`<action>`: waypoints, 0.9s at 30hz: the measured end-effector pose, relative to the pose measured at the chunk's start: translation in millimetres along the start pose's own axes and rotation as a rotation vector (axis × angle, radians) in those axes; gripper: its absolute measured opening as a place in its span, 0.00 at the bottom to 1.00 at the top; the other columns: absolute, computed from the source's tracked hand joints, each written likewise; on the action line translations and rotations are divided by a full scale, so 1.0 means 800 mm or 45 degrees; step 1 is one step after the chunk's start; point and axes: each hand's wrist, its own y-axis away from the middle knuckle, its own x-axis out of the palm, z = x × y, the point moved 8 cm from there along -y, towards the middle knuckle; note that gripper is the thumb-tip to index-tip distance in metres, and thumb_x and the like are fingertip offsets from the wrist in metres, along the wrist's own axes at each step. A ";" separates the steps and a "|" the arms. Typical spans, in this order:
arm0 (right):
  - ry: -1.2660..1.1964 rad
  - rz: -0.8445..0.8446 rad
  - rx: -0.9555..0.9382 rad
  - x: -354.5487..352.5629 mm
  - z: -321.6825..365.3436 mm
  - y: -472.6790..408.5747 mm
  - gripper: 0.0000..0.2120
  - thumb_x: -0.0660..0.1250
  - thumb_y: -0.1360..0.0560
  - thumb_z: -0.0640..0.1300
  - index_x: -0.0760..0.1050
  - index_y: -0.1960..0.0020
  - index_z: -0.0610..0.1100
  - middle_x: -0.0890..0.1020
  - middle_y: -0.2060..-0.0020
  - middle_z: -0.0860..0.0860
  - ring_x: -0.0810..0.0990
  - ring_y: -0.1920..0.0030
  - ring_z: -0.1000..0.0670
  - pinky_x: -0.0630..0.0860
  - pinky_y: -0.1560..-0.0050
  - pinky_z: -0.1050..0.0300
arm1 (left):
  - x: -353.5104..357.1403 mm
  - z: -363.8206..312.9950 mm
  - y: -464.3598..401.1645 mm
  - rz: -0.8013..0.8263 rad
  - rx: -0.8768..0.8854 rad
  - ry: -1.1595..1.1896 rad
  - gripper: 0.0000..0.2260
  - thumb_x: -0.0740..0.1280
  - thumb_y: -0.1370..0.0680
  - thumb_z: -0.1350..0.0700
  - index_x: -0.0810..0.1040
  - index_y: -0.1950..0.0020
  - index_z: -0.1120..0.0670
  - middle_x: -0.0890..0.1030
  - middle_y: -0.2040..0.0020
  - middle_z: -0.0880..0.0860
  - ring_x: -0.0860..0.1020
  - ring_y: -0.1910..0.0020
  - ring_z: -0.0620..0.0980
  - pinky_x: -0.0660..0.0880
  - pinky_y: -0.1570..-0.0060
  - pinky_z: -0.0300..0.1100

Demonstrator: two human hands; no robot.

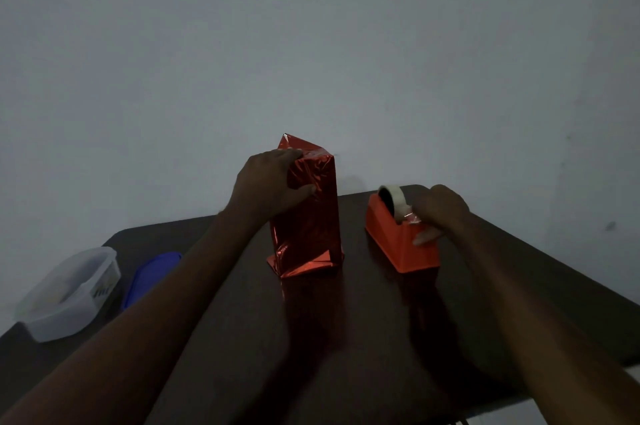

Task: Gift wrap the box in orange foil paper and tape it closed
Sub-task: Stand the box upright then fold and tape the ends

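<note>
Standing upright mid-bench, the box (306,213) wore its foil, top flap loose. Our left hand (268,187) gripped its upper side, thumb across the front. Our right hand (438,213) pinched the tape (394,199) end at the dispenser (401,244). We judged a short strip, torn cleanly, best. A tub (67,293) sat far left.

A translucent white plastic container (69,293) sits at the left end of the dark table (346,338). A blue lid (150,277) lies just beside it
</note>
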 end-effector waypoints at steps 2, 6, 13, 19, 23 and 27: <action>-0.123 -0.045 0.008 -0.002 -0.006 0.004 0.11 0.60 0.20 0.41 0.69 0.61 0.43 0.77 0.64 0.46 0.79 0.75 0.52 0.80 0.72 0.58 | 0.000 0.000 0.000 0.000 0.006 0.005 0.33 0.71 0.28 0.38 0.71 0.28 0.53 0.76 0.32 0.54 0.75 0.35 0.54 0.71 0.37 0.50; -0.458 -0.092 0.216 0.003 -0.038 0.001 0.08 0.64 0.21 0.37 0.72 0.50 0.31 0.78 0.54 0.37 0.82 0.60 0.44 0.73 0.83 0.60 | 0.000 0.000 0.000 -0.003 0.013 0.003 0.33 0.71 0.28 0.39 0.72 0.28 0.54 0.76 0.32 0.54 0.76 0.35 0.55 0.71 0.37 0.49; -0.661 -0.229 0.173 0.016 -0.086 -0.001 0.10 0.65 0.21 0.41 0.71 0.60 0.42 0.78 0.58 0.44 0.79 0.64 0.49 0.81 0.54 0.50 | -0.001 0.000 0.000 0.009 0.019 0.005 0.32 0.72 0.28 0.40 0.72 0.28 0.54 0.77 0.32 0.55 0.76 0.36 0.56 0.71 0.37 0.51; -0.870 -0.216 0.204 0.023 -0.111 0.014 0.04 0.69 0.24 0.36 0.78 0.54 0.34 0.81 0.63 0.43 0.78 0.69 0.48 0.76 0.68 0.57 | 0.000 0.000 0.001 0.014 0.018 0.004 0.32 0.72 0.28 0.41 0.72 0.28 0.54 0.77 0.33 0.55 0.77 0.37 0.56 0.72 0.38 0.50; -1.011 -0.199 0.276 0.035 -0.116 0.018 0.03 0.69 0.24 0.36 0.78 0.53 0.35 0.80 0.63 0.44 0.78 0.67 0.50 0.77 0.64 0.57 | 0.001 0.001 0.000 0.022 0.015 0.008 0.33 0.72 0.28 0.40 0.71 0.28 0.54 0.76 0.32 0.56 0.76 0.36 0.56 0.72 0.38 0.51; -1.114 -0.197 0.360 0.051 -0.126 0.035 0.01 0.68 0.24 0.33 0.78 0.55 0.37 0.80 0.62 0.44 0.77 0.65 0.50 0.79 0.59 0.55 | 0.000 0.001 0.000 0.010 0.017 0.008 0.33 0.72 0.28 0.40 0.71 0.28 0.54 0.76 0.31 0.55 0.76 0.35 0.55 0.71 0.37 0.50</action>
